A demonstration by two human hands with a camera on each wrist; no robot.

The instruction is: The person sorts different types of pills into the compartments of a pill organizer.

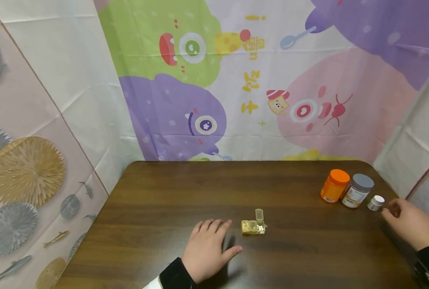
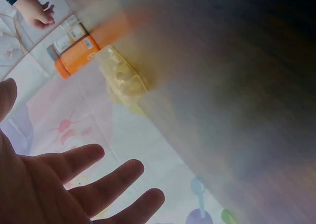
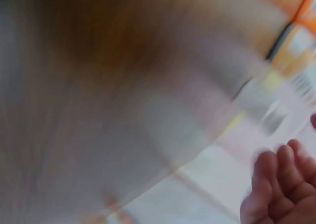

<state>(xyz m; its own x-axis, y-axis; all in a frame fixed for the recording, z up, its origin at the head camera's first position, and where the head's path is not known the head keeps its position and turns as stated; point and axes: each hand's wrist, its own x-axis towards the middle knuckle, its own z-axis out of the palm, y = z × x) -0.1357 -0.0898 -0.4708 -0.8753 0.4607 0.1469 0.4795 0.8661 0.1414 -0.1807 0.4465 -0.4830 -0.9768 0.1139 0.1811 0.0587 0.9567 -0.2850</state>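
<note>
A small see-through yellow pill box lies on the table with one lid raised and white pills in that end. Left of it my left hand is held palm down, fingers straight and spread, touching nothing. In the left wrist view, the pill box sits beyond those fingers. At the table's right side, my right hand is beside a small white bottle. Its fingers are loosely bent with nothing between them. The right wrist view, partly blurred, shows the white bottle just past the fingertips.
To the left of the white bottle stand a grey-lidded jar and an orange jar, side by side near the back right corner. The brown wooden table meets a cartoon-printed cloth at its far edge.
</note>
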